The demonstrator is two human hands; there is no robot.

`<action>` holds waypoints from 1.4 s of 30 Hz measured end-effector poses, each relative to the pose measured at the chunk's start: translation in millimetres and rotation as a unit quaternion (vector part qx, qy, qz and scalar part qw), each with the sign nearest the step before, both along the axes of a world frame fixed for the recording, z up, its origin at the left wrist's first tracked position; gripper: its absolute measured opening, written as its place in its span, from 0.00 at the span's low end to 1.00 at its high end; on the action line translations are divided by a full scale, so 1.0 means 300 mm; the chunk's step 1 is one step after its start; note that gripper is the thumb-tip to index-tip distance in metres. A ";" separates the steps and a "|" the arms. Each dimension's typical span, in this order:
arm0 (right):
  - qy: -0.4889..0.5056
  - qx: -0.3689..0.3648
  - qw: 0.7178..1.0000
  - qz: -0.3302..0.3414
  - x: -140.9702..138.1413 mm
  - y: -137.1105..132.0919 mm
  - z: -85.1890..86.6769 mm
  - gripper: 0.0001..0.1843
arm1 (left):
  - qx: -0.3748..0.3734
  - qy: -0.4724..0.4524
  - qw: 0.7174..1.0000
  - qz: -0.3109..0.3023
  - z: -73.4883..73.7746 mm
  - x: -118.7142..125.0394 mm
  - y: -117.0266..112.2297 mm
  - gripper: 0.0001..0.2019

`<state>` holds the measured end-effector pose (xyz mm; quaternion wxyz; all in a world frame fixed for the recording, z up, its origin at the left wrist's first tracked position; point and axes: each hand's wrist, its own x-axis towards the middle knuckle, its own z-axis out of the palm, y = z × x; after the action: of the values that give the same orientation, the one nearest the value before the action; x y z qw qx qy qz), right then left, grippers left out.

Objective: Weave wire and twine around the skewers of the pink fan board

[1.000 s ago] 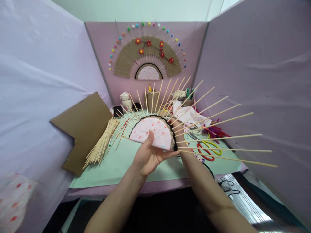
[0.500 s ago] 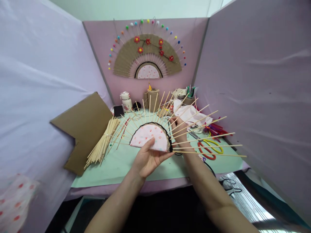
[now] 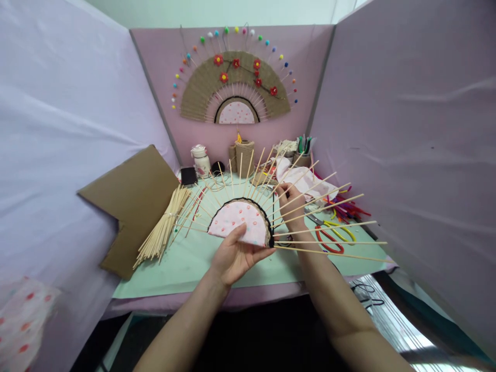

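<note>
Fabric-covered half-disc (image 3: 240, 223), pink with red dots and edged in a black cord, is held upright at the centre of the frame, above the green table mat (image 3: 186, 266); thin wooden sticks (image 3: 325, 199) are fanned out from its curved edge, towards the top and the right of the frame. The half-disc is grasped at its lower edge by the left hand (image 3: 234, 256), with the thumb laid on the front face and the fingers closed underneath. The right hand (image 3: 290, 200) is seen just right of the half-disc, behind the sticks, with its fingers bent among them; whether a stick is pinched there cannot be told.

A bundle of loose sticks (image 3: 165, 227) is laid on the mat at the left, partly over a cut sheet of brown cardboard (image 3: 134, 199); red-handled scissors (image 3: 329, 244) and yellow-handled scissors (image 3: 344, 232) are laid at the right, near a heap of red pipe cleaners (image 3: 349, 207) and a crumpled pink cloth (image 3: 306, 181). Rolls of twine (image 3: 243, 155) and a white jar (image 3: 200, 161) are stood at the back of the table; a finished fan (image 3: 235, 85), trimmed with red flowers and coloured beads, is fixed to the back wall at the top of the frame.
</note>
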<state>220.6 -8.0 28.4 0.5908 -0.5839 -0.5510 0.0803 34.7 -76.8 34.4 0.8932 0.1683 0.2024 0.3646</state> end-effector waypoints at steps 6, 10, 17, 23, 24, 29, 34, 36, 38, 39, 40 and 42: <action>0.015 0.019 0.999 -0.034 0.021 -0.004 -0.002 0.15 | -0.020 0.009 0.999 0.029 0.007 -0.005 0.002 0.16; 0.053 0.013 0.997 -0.058 0.046 -0.012 -0.012 0.15 | -0.010 0.022 0.999 0.038 0.007 -0.014 0.009 0.15; 0.064 0.020 0.994 -0.084 0.092 -0.081 0.012 0.14 | -0.003 0.027 0.998 0.056 0.005 -0.016 0.014 0.13; 0.076 0.023 0.994 -0.073 0.147 -0.100 -0.007 0.14 | 0.007 0.033 0.997 0.066 0.006 -0.017 0.014 0.10; 0.079 0.017 0.994 -0.072 0.154 -0.103 -0.011 0.15 | 0.010 0.033 0.997 0.066 0.007 -0.018 0.015 0.10; 0.068 -0.006 0.996 -0.064 0.172 -0.123 -0.021 0.15 | 0.008 0.028 0.997 0.076 0.011 -0.022 0.017 0.09; 0.067 -0.020 0.996 -0.051 0.173 -0.139 -0.019 0.14 | 0.001 0.026 0.996 0.083 0.012 -0.023 0.021 0.09; 0.077 -0.029 0.995 -0.050 0.174 -0.142 -0.020 0.14 | 0.000 0.025 0.996 0.081 0.012 -0.024 0.022 0.10; 0.083 -0.040 0.995 -0.049 0.177 -0.142 -0.024 0.14 | -0.002 0.026 0.996 0.080 0.013 -0.025 0.022 0.11; 0.086 -0.046 0.994 -0.046 0.178 -0.142 -0.026 0.14 | -0.005 0.027 0.996 0.082 0.014 -0.026 0.022 0.11; 0.090 -0.049 0.994 -0.041 0.179 -0.141 -0.030 0.15 | -0.009 0.029 0.996 0.083 0.016 -0.027 0.023 0.11; 0.097 -0.048 0.994 -0.023 0.180 -0.140 -0.035 0.15 | -0.015 0.031 0.996 0.087 0.019 -0.029 0.024 0.11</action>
<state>274.5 -49.9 18.0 0.6147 -0.6132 -0.4730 0.1497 26.1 -69.5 40.3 0.8539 0.1475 0.2493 0.4323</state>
